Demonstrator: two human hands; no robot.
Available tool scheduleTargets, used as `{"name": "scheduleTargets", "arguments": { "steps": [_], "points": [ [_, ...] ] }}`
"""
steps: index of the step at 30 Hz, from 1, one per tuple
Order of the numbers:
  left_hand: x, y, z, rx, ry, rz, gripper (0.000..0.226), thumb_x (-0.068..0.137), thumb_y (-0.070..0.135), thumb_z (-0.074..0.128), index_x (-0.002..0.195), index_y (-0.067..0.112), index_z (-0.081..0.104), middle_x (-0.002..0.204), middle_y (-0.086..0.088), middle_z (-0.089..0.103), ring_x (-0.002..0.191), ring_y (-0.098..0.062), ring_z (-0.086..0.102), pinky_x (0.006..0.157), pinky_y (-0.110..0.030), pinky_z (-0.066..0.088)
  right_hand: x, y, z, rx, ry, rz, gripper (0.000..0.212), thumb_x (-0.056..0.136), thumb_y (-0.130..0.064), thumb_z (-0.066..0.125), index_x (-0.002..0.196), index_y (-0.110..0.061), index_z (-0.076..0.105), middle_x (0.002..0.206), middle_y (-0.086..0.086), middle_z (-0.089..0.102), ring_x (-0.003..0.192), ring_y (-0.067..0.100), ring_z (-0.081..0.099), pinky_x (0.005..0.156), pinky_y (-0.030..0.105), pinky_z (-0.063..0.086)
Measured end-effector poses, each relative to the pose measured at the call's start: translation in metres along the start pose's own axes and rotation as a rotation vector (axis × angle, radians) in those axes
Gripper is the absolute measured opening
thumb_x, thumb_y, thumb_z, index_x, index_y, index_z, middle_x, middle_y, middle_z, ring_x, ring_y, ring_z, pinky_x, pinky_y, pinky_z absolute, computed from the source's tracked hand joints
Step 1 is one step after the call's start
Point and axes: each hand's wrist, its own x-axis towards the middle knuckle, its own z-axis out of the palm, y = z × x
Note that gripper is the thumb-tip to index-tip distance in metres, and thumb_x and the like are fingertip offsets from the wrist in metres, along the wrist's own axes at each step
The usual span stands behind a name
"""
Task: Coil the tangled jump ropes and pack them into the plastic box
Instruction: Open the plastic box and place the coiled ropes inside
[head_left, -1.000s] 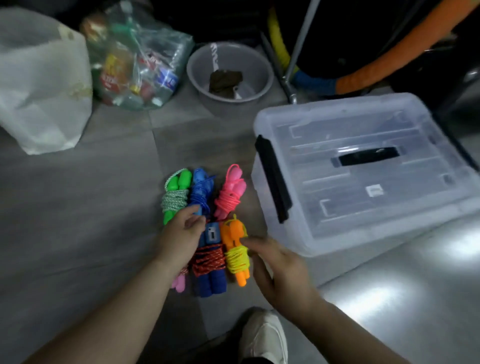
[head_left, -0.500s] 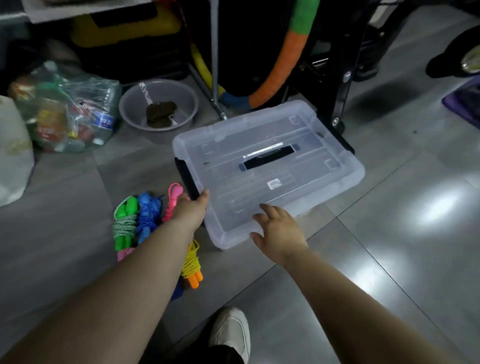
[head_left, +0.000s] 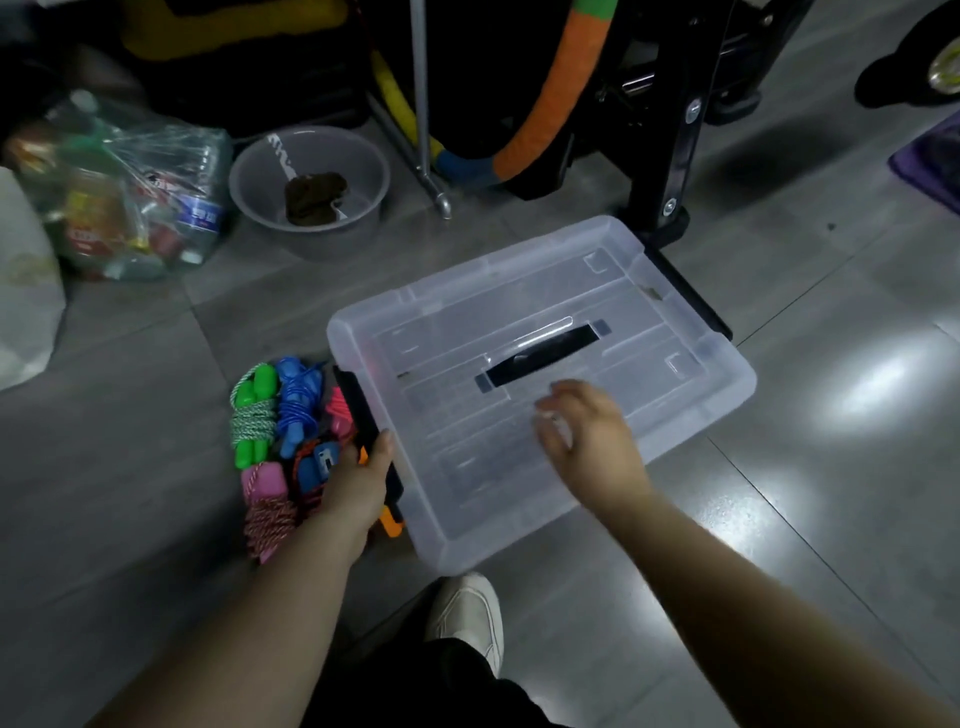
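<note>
Grey floor — plastic box touching left fingers.

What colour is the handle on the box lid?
The handle is black; the head view shows it.

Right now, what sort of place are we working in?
Likely a storage or utility corner: grey floor tiles, a clear bag of bottles, a grey basin and foam-padded tubing behind.
</note>
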Motion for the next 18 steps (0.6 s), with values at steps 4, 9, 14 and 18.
{"name": "scheduleTargets", "arguments": {
  "steps": [4, 9, 14, 18],
  "points": [
    [0.013, -0.004, -0.003, 0.021, 0.049, 0.027, 0.064, 0.091, 0.049, 0.035, 0.142, 0.012, 0.027, 0.147, -0.014, 0.033, 0.132, -0.032, 0.034, 0.110, -0.046, 0.029, 0.039, 0.059, -0.028, -0.051, 0.149, 0.472, 0.038, 0.093, -0.019, 0.046, 0.128, -0.005, 0.048, 0.145, 0.016, 0.031, 0.133, 0.031, 0.031, 0.109, 0.034, 0.022],
    [0.031, 0.000, -0.005, 0.036, 0.082, 0.046, 0.051, 0.095, 0.044, 0.029, 0.138, 0.016, 0.036, 0.140, -0.012, 0.043, 0.127, -0.031, 0.040, 0.103, -0.038, 0.031, 0.063, 0.128, -0.057, -0.151, 0.096, 0.793, 0.051, 0.094, -0.031, 0.039, 0.137, -0.004, 0.031, 0.141, 0.022, 0.036, 0.130, 0.039, 0.032, 0.109, 0.043, 0.023],
    [0.052, -0.028, -0.014, -0.056, 0.238, -0.056, 0.052, 0.090, 0.055, 0.035, 0.126, 0.019, 0.049, 0.122, -0.012, 0.058, 0.108, -0.034, 0.055, 0.097, -0.049, 0.042, 0.066, 0.158, -0.069, 0.081, 0.053, 0.883, 0.046, 0.094, -0.036, 0.040, 0.117, 0.002, 0.052, 0.102, 0.021, 0.057, 0.087, 0.038, 0.057, 0.081, 0.036, 0.042],
    [0.057, -0.031, -0.011, -0.032, 0.274, -0.145, 0.060, 0.090, 0.059, 0.031, 0.127, 0.015, 0.046, 0.123, -0.020, 0.056, 0.109, -0.041, 0.054, 0.097, -0.057, 0.040, 0.058, 0.170, -0.073, 0.136, 0.110, 0.901, 0.044, 0.097, -0.029, 0.037, 0.115, 0.007, 0.054, 0.100, 0.023, 0.052, 0.094, 0.035, 0.050, 0.074, 0.028, 0.029]
  ]
}}
